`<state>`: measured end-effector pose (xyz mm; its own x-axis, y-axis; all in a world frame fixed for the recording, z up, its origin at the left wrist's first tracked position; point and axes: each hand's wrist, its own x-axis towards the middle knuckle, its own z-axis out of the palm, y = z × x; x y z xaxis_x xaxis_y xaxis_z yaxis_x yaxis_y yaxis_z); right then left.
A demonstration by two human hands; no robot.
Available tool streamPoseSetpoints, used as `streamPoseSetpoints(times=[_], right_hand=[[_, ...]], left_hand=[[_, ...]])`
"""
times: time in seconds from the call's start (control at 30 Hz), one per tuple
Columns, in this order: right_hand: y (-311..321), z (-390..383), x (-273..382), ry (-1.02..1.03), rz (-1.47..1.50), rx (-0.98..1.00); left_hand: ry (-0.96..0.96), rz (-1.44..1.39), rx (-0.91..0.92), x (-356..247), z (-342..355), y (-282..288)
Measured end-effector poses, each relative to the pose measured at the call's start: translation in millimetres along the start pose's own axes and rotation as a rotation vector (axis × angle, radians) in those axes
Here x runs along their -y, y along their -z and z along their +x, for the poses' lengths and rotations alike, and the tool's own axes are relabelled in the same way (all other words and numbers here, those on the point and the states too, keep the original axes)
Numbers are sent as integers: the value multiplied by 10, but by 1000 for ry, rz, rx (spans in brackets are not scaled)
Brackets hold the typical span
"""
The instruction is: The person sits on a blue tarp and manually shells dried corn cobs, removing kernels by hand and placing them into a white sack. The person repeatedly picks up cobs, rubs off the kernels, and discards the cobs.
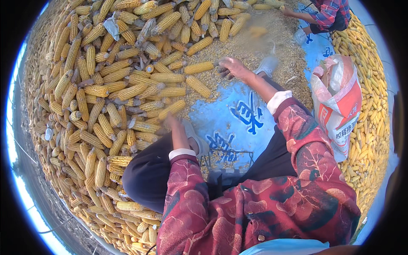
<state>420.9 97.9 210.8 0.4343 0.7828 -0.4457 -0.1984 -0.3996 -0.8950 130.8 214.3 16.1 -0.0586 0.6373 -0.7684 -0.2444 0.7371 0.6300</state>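
Observation:
My left hand [173, 123], smeared by motion, has its fingers against a yellow ear of corn [172, 109] and seems to grip its lower end. Over the loose kernels [238, 53] my right hand [234, 69] is held out, fingers apart and nothing in them; the fingertips look dark. Just left of it lies another ear of corn [199, 67], and a second ear [198, 86] rests below that one. A blurred yellow cob [257, 31] shows farther off, above the kernels.
A big heap of ears [97, 89] fills the left side. I sit on a blue printed sheet [229, 127], legs bent. A red and white woven sack [340, 102] stands at right, before more cobs [369, 127]. Another person [327, 17] in a plaid sleeve sits at far right.

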Motion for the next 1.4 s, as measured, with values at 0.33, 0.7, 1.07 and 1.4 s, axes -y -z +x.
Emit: streamPoseSetpoints(times=[0.33,0.7,1.07,1.4], right_hand=[[-1298,1970,-772,88,-735,136],[-1688,2530,-929,-168,-604,185],[-1650,2216,-855,-279,-524,379],[-1485,1983,-1071,-343,-626,419]], left_hand=[[80,-316,4,155,323,-68],[-215,-94,-16,-154,-60,-473],[-138,89,23,-275,-19,-599],[-110,130,64,-312,-101,-697]])
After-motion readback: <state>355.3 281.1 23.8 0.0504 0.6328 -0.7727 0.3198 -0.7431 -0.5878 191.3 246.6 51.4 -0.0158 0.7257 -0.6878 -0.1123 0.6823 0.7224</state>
